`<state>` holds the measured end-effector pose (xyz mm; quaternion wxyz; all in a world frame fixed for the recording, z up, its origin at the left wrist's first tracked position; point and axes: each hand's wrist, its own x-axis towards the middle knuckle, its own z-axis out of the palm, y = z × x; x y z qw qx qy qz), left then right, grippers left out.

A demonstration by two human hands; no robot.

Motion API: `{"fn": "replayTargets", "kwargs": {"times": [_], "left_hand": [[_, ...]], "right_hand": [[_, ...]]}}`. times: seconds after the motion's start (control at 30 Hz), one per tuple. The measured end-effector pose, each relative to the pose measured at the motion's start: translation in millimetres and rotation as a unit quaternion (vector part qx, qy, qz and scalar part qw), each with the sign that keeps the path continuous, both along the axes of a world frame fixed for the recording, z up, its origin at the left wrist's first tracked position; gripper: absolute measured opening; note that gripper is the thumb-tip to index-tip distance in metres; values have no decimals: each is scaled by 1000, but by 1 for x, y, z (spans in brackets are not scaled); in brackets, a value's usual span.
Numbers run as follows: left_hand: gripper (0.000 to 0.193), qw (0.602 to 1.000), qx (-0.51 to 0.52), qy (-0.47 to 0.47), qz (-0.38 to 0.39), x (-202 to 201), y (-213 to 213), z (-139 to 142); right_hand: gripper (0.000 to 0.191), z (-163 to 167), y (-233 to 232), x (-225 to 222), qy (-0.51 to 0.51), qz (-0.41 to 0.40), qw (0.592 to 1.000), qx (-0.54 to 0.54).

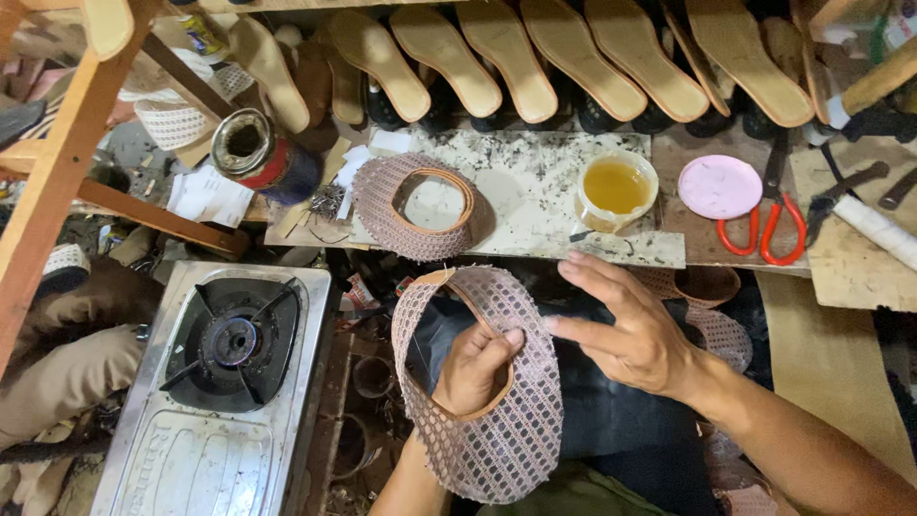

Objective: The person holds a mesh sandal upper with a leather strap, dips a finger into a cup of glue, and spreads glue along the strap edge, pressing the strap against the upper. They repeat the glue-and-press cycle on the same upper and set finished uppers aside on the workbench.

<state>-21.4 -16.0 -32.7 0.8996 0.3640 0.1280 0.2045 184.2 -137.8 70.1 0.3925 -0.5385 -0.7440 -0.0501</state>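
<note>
- The left hand (475, 368) is pushed up through a pinkish mesh shoe upper (506, 420), fingers curled and thumb pressed to its tan-lined inner edge, so it grips the piece from the inside.
- That mesh upper stands looped around the left wrist, over the person's lap, below the front edge of the desk (535, 244).
- The right hand (626, 325) is released: fingers spread and flat, fingertips just beside the upper's right edge; I cannot tell if they touch it.
- A second mesh upper (420, 205) of the same colour lies on the desk, curled into an oval with its tan lining showing.
- Right of it sits a small tub of amber glue (616, 188), and next to that a round pink lid (719, 186).
- Red-handled scissors (764, 229) lie partly under the pink lid, near the desk's right end.
- A row of pale insoles (564, 57) leans along the back of the desk, overlapping one another.
- An open red-and-blue tin can (260, 153) lies tilted at the left end of the desk, beside some scraps of white paper.
- Down to the left, on the floor, is a steel single-burner gas stove (229, 382), unlit.
- More mesh pieces (712, 315) lie behind the right wrist, partly hidden.
</note>
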Motion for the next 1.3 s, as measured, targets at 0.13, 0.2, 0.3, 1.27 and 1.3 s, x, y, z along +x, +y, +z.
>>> {"fn": "replayTargets", "kwargs": {"times": [0.13, 0.2, 0.3, 1.27, 1.3], "left_hand": [[18, 999, -38, 7, 2, 1, 0, 9], [22, 998, -68, 5, 12, 0, 3, 16], [21, 996, -76, -35, 21, 0, 2, 23], [24, 992, -110, 63, -21, -16, -1, 30], [24, 992, -112, 56, -22, -16, -2, 28]], "right_hand": [[44, -2, 2, -8, -27, -10, 999, -20], [43, -1, -1, -10, -19, 3, 1000, -20], [42, -2, -1, -11, -18, 0, 1000, 2], [56, -27, 44, 98, -68, -280, 949, -127], [61, -29, 48, 104, -99, -285, 945, -126]]}}
